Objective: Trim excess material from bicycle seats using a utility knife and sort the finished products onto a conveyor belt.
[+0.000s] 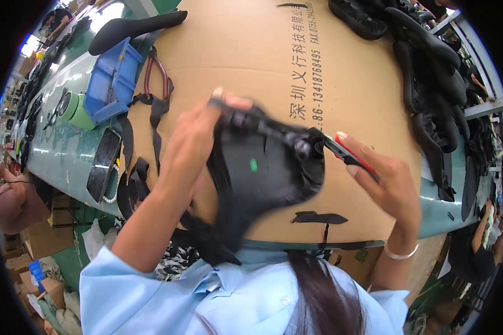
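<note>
- So the main thing here is a black saddle-shaped piece (271, 176), underside up, held over the middle of the work surface near the person's body. It's kinda blurry, but you can see a small green mark (253, 165) on it and loose black material hanging off its lower left.
- Left hand (198, 134) is clamped on the piece's upper left edge, fingers curled over the rim. That bit's smeared too.
- Right hand (387, 181) is closed around a red and black cutter (356, 158), its tip pointing at the piece's right rim. Can't tell if the blade is actually touching.
- Underneath is a big sheet of brown cardboard (229, 56) with dark printing. A black scrap (320, 218) lies on it, close to the near edge.
- Left of the hands: more black strips (135, 181), red-handled pliers (156, 75), a blue bin (112, 84), a pale green round thing (78, 111), plus a dark phone (104, 164) beside some white beads (112, 195).
- Another black saddle (134, 32) sits up at the far left, and a whole heap of black saddles (433, 84) runs down the right.
- All that's on a green table (56, 148).
</note>
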A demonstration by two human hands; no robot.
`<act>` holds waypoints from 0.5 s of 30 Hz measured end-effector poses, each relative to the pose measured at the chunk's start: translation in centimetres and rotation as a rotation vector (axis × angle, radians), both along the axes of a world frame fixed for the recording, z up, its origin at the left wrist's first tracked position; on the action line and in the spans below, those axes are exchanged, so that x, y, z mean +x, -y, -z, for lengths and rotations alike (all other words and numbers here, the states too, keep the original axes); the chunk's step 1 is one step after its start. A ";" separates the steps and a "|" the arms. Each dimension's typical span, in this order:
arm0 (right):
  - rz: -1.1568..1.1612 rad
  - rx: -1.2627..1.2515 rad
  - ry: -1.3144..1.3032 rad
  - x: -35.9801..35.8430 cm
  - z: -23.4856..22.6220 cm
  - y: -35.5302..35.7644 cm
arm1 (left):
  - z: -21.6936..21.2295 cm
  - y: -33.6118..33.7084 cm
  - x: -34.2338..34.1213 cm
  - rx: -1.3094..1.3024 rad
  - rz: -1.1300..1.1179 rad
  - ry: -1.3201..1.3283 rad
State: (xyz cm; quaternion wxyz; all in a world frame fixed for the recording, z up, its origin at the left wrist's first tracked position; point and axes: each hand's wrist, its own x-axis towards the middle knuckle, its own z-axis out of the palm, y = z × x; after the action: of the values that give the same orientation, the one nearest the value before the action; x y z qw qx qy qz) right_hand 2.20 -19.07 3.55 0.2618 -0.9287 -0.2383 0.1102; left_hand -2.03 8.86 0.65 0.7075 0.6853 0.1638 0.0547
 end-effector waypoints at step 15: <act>-0.134 0.041 -0.080 -1.6 -0.3 -1.8 | -2.1 -3.8 8.7 -0.980 0.257 0.674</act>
State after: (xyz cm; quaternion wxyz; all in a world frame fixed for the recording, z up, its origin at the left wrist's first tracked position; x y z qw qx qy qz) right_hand 0.55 -17.28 3.89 0.2823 -0.8999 -0.2915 0.1596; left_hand 6.72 12.68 2.76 0.9544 0.2391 -0.1472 0.1010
